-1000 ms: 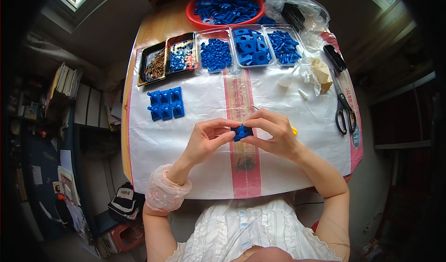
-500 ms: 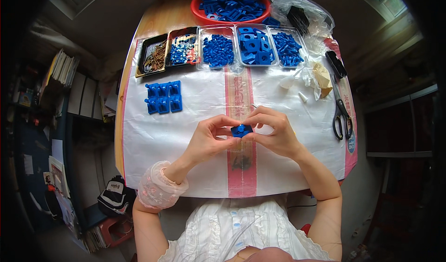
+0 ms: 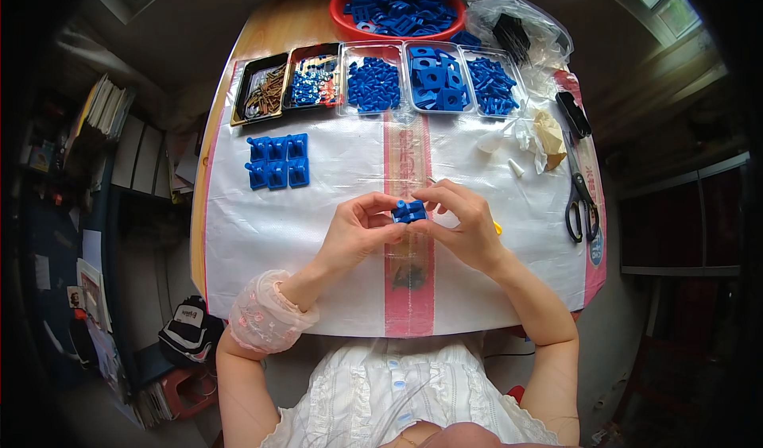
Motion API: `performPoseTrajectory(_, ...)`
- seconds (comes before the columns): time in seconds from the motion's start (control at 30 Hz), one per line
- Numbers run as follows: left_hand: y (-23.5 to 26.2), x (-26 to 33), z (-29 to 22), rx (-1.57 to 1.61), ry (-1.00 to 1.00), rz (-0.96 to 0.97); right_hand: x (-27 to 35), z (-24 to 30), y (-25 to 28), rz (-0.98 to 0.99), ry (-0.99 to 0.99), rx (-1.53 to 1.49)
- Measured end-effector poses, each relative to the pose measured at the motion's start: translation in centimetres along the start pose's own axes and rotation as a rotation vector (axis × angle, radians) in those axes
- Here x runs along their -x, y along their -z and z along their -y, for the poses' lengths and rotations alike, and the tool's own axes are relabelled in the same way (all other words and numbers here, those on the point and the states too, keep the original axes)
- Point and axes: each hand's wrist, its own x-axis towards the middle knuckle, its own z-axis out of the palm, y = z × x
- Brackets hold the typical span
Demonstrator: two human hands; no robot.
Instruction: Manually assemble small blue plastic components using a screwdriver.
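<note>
A small blue plastic part (image 3: 409,211) is held up between both my hands over the middle of the table. Thumb and fingertips of my left hand (image 3: 359,229) pinch its left side. My right hand (image 3: 465,224) is closed on its right side. Above the right fingers a thin metal tip (image 3: 431,180) sticks out, and a yellow end (image 3: 497,228) shows beside the same hand; whatever lies between them is hidden by the hand. To the left, several blue assembled pieces (image 3: 276,162) sit in two tight rows on the white sheet.
Along the back stand a tray of brown screws (image 3: 266,94), a tray of small metal and blue bits (image 3: 315,83), and clear boxes of blue parts (image 3: 371,86). Behind them is a red basin (image 3: 338,23). Black scissors (image 3: 582,210) and crumpled paper (image 3: 550,138) lie at right.
The blue part has turned between my fingers, so a different side shows. A yellow end has come into view beside my right hand. Both hands remain in nearly the same place.
</note>
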Motion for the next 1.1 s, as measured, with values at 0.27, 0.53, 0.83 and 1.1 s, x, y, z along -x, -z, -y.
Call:
performPoseTrajectory(0.27, 0.1, -0.1, -1.3, 0.188, 0.109, -0.109, -0.6, 1.0, 0.9, -0.126, 0.112, 0.297)
performPoseTrajectory(0.53, 0.8, -0.7, -1.8, 0.344, 0.104, -0.229, 1.2, 1.1, 3.0, 0.169, -0.259, 0.767)
performPoseTrajectory(0.83, 0.9, -0.7, -1.7, 0.354, 0.077, -0.218, -0.2, 1.4, 2.9, -0.021, -0.280, 0.507)
performPoseTrajectory(1.1, 0.9, -0.9, -1.2, 0.258, -0.043, -0.328, -0.2, 2.3, 1.7, -0.173, -0.006, 0.335)
